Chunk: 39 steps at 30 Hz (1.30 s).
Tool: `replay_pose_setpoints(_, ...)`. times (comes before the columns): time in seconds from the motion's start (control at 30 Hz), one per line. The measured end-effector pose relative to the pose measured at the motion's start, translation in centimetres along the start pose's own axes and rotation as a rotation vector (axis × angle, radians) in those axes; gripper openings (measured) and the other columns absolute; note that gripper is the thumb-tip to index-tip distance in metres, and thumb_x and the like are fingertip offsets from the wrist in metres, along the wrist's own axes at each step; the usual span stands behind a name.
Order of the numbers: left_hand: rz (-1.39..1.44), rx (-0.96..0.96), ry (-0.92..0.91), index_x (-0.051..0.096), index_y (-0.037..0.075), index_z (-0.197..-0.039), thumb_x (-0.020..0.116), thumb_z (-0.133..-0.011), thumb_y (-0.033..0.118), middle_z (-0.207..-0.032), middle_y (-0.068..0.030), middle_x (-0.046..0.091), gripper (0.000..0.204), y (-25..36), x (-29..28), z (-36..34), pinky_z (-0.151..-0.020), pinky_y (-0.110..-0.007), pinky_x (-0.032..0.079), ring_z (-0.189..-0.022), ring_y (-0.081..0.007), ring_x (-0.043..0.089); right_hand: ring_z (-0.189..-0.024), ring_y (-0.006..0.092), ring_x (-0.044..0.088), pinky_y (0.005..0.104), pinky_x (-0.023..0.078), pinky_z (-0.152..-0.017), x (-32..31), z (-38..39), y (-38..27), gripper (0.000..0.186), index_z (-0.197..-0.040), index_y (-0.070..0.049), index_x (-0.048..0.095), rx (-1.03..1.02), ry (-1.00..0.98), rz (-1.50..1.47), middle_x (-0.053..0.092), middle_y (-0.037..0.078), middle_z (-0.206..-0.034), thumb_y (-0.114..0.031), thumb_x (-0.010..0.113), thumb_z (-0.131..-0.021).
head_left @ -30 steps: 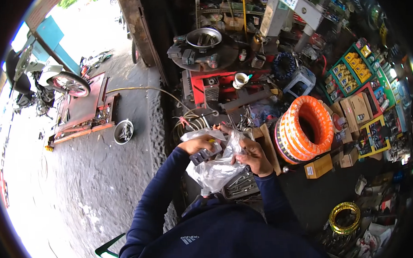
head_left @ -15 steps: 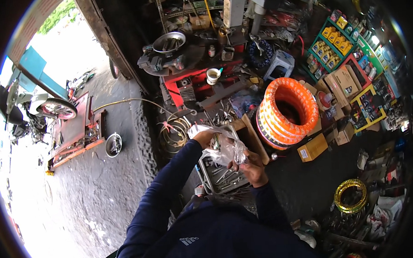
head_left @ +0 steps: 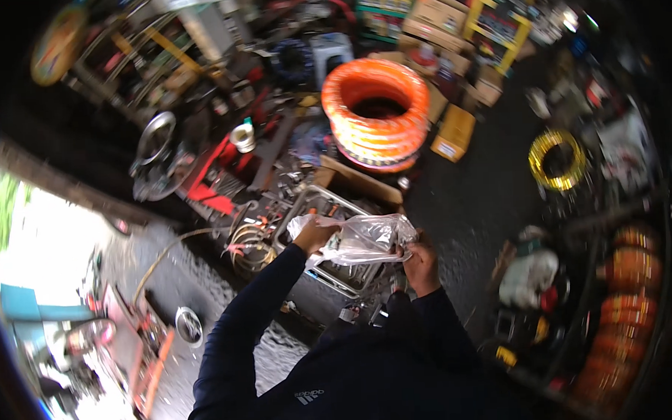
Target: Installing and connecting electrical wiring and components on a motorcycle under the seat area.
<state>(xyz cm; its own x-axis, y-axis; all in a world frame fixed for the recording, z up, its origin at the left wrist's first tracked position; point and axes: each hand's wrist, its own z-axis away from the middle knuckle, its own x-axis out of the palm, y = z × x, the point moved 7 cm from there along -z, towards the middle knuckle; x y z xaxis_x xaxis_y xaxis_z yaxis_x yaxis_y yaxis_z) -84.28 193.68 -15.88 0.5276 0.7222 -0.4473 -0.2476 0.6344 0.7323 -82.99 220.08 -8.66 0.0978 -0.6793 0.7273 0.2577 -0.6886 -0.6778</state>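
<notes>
The crumpled clear plastic bag [head_left: 368, 237], bunched half a second ago, now stretches above the rectangular silver metal tray's [head_left: 333, 284] right-hand edge, left hand [head_left: 318, 237] clasping one end, right hand [head_left: 421, 265] pinching the other, so both hands share it.

I see a bright, daylit opening [head_left: 60, 245] at left, dark floor [head_left: 469, 194], cluttered shelving [head_left: 127, 69] and a pale stool [head_left: 331, 43].

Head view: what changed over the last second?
View swung right: the orange-wrapped stack shifted up-left in picture, orange rings appeared lower right. The plastic bag, hanging earlier, now stretches between the left hand and right hand; the left's dark block no longer shows. Both hands stayed on the bag.
</notes>
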Motion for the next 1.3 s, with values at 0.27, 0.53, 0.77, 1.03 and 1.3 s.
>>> replay_pose_setpoints(0.27, -1.025, 0.736, -0.552, 0.074, 0.005, -0.091, 0.052, -0.092, 0.068, -0.081, -0.0209, 0.070, 0.066, 18.9, 9.1, 6.8, -0.074, -0.054, 0.052, -0.082, -0.0423, 0.069, -0.080, 0.0185, 0.061, 0.0359, 0.054, -0.073, -12.1, 16.0, -3.7, 0.009, -0.087, -0.005, 0.053, -0.363, 0.741, 0.110, 0.061, 0.008, -0.098, 0.003, 0.054, -0.084)
replay_pose_setpoints(0.53, -0.621, 1.364, -0.733, 0.053, 0.003, -0.138, 0.072, -0.077, 0.005, -0.089, -0.0201, 0.071, 0.064, 37.4, 30.0, 8.4, -0.068, -0.043, 0.055, -0.074, -0.0310, 0.069, -0.100, 0.0325, 0.058, 0.0425, 0.048, -0.086, -3.2, 33.8, -18.6, 0.024, -0.096, -0.004, 0.068, -0.741, 0.925, 1.600, 0.060, 0.014, -0.115, -0.009, 0.080, -0.076)
replay_pose_setpoints(0.77, -0.136, 1.065, -1.352, 0.066, 0.003, -0.095, 0.067, -0.085, 0.004, -0.081, 0.0033, 0.063, 0.010, 51.6, 54.9, 18.3, -0.064, -0.024, 0.047, -0.072, -0.0057, 0.058, -0.139, 0.0399, 0.041, 0.0458, 0.035, -0.115, -12.3, 54.5, -20.0, 0.136, -0.152, 0.002, 0.027, -1.023, 1.425, 0.944, 0.038, 0.024, -0.150, -0.045, 0.099, -0.046)
replay_pose_setpoints(1.03, 0.304, 1.064, -1.674, 0.060, 0.002, -0.104, 0.067, -0.087, 0.002, -0.095, -0.0010, 0.068, 0.019, 59.8, 71.6, 31.7, -0.076, -0.026, 0.052, -0.087, -0.0094, 0.065, -0.087, 0.0336, 0.069, 0.0418, 0.055, -0.077, -26.0, 70.8, -29.0, 0.031, -0.104, -0.008, 0.068, -1.121, 2.103, 1.057, 0.071, 0.013, -0.093, -0.020, 0.076, -0.077)
replay_pose_setpoints(1.3, 0.158, 1.502, -0.986, 0.059, 0.000, -0.126, 0.074, -0.089, 0.014, -0.114, -0.0139, 0.067, 0.042, 70.9, 73.2, 17.6, -0.090, -0.034, 0.052, -0.101, -0.0233, 0.068, -0.107, 0.0423, 0.064, 0.0476, 0.054, -0.092, -37.2, 86.0, -48.2, 0.035, -0.110, -0.001, 0.062, -0.246, 2.496, 1.111, 0.065, 0.026, -0.116, -0.012, 0.064, -0.077)
